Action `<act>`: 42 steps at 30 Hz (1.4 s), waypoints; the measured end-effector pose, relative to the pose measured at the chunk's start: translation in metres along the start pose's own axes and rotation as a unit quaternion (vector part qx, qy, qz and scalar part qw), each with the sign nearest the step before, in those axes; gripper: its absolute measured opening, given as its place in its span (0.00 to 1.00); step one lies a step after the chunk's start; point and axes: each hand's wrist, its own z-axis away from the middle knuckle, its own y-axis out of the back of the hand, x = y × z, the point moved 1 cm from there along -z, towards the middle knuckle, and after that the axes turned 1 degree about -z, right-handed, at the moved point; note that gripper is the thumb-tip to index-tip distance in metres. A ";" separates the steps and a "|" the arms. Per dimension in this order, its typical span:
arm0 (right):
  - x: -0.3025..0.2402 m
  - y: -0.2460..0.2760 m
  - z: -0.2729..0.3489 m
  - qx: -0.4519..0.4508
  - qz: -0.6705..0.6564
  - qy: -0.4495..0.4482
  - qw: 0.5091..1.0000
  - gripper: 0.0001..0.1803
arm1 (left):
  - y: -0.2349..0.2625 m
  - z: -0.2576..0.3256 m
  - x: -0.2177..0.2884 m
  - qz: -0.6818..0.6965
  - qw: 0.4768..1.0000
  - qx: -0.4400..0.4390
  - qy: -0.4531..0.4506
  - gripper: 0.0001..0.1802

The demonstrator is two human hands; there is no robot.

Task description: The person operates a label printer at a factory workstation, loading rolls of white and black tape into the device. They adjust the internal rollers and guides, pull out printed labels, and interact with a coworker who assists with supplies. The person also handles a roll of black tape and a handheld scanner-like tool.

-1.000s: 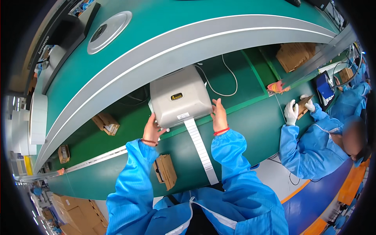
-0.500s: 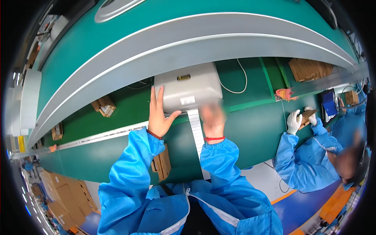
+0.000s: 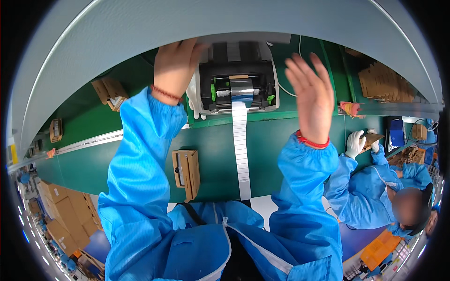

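Note:
The label printer (image 3: 239, 86) stands with its lid up, showing a black inside with green knobs and a dark ribbon roll. A long strip of white labels (image 3: 240, 150) runs from its front across the table towards me. My left hand (image 3: 174, 70) is up beside the raised lid at the printer's left; its fingertips are blurred and partly hidden by the grey shelf edge, so its grip is unclear. To the right of the printer my right hand (image 3: 311, 96) is in the air, fingers stretched out, holding nothing.
The grey shelf edge (image 3: 225, 18) hangs over the printer. A small cardboard box (image 3: 187, 171) lies left of the strip, another box (image 3: 110, 91) farther back. At right, a co-worker's gloved hand (image 3: 355, 143) holds a brown piece. Flat cartons (image 3: 384, 82) lie behind.
The printer's lid has gone from down to up, baring its inside. My left hand has moved up and left; my right hand has left the printer's front and moved up and right.

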 end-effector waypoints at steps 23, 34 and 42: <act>0.117 0.043 0.084 -0.021 0.345 -0.008 0.938 0.19 | 0.000 -0.009 0.018 -0.169 0.982 0.079 -0.015 0.20; 0.140 0.019 0.067 0.065 0.434 -0.001 0.899 0.21 | 0.005 0.000 0.016 -0.102 0.994 -0.019 0.034 0.18; 0.142 0.001 0.066 0.056 0.573 0.054 0.816 0.25 | 0.010 -0.001 0.005 -0.095 0.994 0.016 -0.047 0.23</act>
